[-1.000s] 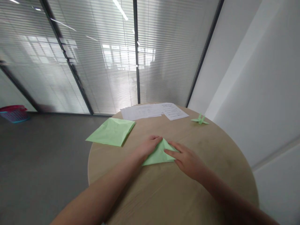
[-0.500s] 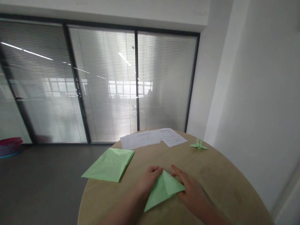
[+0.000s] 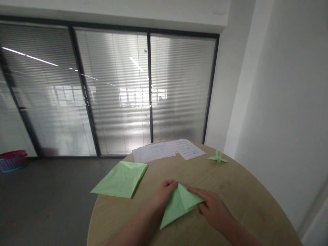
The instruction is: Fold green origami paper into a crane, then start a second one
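Note:
A folded sheet of green paper (image 3: 176, 207), roughly triangular with a crease down its middle, lies on the round table in front of me. My left hand (image 3: 166, 193) is closed on its upper left edge, thumb near the top point. At the right corner, my right hand (image 3: 211, 205) grips the paper, its index finger stretched along the upper right edge and the thumb by the lower edge. Part of the corner is hidden by these fingers.
A larger green sheet (image 3: 123, 179) overhangs the wooden table's (image 3: 246, 201) left edge. White printed papers (image 3: 156, 152) lie at the far side. A green origami crane (image 3: 218, 158) sits at the right. On the floor stands a red and blue basket (image 3: 12, 160).
My right hand has shifted from beside the paper's right side to pinching its right corner, index finger now lying along the edge. My left hand keeps its place.

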### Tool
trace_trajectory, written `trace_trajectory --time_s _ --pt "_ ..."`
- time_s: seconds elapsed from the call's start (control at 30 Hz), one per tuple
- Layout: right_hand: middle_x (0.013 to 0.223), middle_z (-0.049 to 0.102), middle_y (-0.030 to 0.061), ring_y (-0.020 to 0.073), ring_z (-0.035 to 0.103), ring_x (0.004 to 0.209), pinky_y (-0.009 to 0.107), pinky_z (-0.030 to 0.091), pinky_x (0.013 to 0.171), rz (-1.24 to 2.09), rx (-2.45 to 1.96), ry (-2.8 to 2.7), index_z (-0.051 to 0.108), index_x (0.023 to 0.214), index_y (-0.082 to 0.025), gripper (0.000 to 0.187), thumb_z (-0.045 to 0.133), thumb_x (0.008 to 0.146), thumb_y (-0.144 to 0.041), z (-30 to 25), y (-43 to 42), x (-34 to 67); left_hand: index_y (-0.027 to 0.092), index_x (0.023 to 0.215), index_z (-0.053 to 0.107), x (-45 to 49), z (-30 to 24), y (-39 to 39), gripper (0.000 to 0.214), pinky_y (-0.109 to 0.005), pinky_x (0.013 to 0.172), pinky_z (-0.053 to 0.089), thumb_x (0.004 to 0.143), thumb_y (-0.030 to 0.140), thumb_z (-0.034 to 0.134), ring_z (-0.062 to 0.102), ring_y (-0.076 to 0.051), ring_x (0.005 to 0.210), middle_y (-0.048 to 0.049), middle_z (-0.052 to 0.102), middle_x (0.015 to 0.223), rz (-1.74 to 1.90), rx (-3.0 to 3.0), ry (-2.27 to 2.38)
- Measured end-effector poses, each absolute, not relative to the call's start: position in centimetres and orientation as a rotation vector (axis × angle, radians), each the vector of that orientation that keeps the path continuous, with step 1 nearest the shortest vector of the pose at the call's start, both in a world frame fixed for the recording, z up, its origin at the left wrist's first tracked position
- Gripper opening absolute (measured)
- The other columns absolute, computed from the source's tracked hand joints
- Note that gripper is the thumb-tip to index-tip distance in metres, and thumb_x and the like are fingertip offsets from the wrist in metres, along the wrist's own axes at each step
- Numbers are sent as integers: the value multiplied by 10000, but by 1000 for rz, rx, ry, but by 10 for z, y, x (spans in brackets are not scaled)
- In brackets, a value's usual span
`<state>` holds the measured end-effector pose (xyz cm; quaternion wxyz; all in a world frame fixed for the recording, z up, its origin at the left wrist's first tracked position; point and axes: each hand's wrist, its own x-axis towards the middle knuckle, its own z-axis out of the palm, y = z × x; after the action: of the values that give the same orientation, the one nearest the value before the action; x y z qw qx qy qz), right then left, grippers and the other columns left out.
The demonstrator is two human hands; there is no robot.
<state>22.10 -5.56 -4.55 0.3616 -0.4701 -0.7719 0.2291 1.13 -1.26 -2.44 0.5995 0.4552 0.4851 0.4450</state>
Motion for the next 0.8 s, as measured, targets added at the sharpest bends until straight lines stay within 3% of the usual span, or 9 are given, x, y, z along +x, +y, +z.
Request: trace_trajectory --time_s 0.13,0.23,0.27,0.37,0.43,0.5,0.6,0.8 --pt "1320 631 47 257 610 1135 431 498 961 855 -1108 -2004 628 1297 -340 457 532 862 -237 -34 -55 235 166 776 646 4 -19 -12 275 -250 557 377 764 438 686 495 -135 573 16 566 617 1041 1150 1177" --pt "1376 570 94 277 562 1209 431 498 946 1248 -925 -1990 525 1386 -301 572 655 841 -417 -23 -55 245 154 726 663 -4 -9 -18 277 -245 559 347 762 428 684 466 -127 587 14 565 627 898 1398 1224" --pt "1377 558 117 276 576 1190 422 510 913 1388 -866 -1916 477 1408 -280 634 661 833 -475 -21 -56 245 150 730 674 -5 -6 -20 280 -245 561 341 765 427 678 460 -123 588 13 570 634 846 1463 1218" --pt "1190 631 112 210 646 949 335 526 729 1544 -977 -1657 501 1252 -246 534 584 861 -599 -18 -58 238 137 767 709 -3 1 -25 333 -246 541 312 797 459 629 429 -113 562 14 564 617 699 1592 1124" --pt "897 637 25 140 593 690 250 462 566 1531 -1062 -1628 510 1062 -225 462 657 812 -585 -18 -62 228 132 783 729 1 3 -26 354 -245 534 298 795 471 630 421 -108 563 9 580 631 629 1672 1015" --pt "695 527 -59 93 486 530 211 384 472 1553 -1075 -1605 472 929 -226 424 706 776 -544 -17 -66 219 129 738 718 6 3 -26 374 -242 530 287 772 496 652 411 -102 557 13 568 614 637 1691 986" --pt "656 495 -82 79 437 486 200 340 442 1537 -1085 -1573 454 884 -230 362 723 768 -444 -15 -72 211 129 698 698 9 1 -25 379 -239 531 288 732 506 688 414 -99 552 18 555 598 674 1670 1018" --pt "757 629 -26 140 590 680 253 436 616 1351 -1148 -1489 535 915 -224 278 726 719 -272 -16 -71 207 134 798 740 6 -3 -22 344 -240 530 305 733 470 704 442 -107 561 -3 607 647 708 1595 1061"
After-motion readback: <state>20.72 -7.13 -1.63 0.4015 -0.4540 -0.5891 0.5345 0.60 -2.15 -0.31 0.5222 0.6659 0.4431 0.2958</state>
